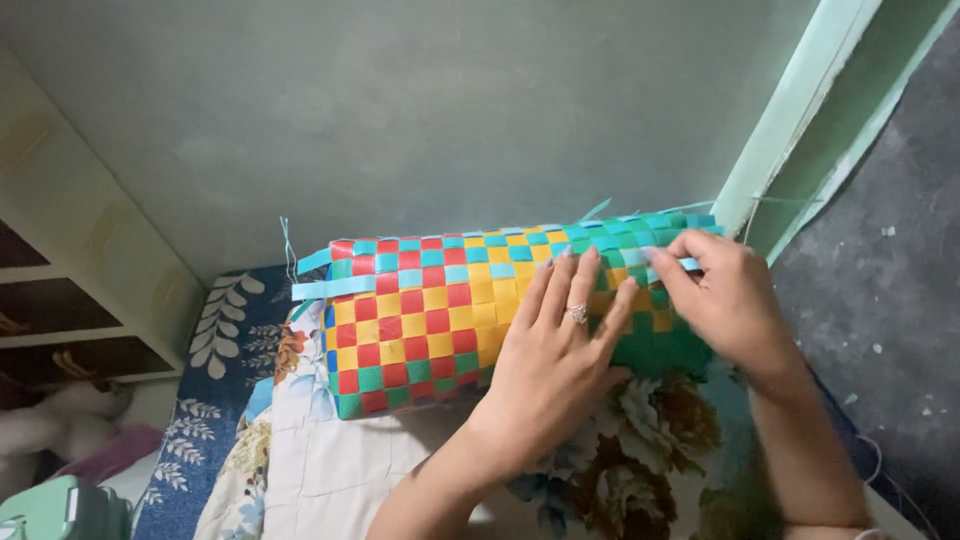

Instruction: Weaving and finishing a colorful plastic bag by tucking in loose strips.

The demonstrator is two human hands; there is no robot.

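Nearest the camera: floral quilt (330, 470), soft cloth with cream, blue and brown print, spread beneath the woven basket (440, 320) and bearing it.

Woven basket: lying on its side on the quilt, long axis running left to right across the view, slightly raised toward the right. Flat glossy strips, apparently plastic, plaited in a checker of red, yellow, green and light blue; green dominant at the right end. Loose strip ends (330, 288) protruding at the left end and along the far edge.

Left hand (555, 345): laid flat on the basket's near-right face, fingers spread and extended, ring on one finger; pressing, not gripping anything.

Right hand (725, 300): directly right of the left hand, at the basket's far-right edge, fingers curled; thumb and fingertips pinched on a light blue strip (672, 264) at that edge. Nearer of the two to the strip.

Beyond the basket: plain pale green wall (420, 110), smooth. Right of the basket: green door frame (790, 120), then dark rough floor (880, 270). Left of the basket: white shelf unit (80, 300) with dark openings.
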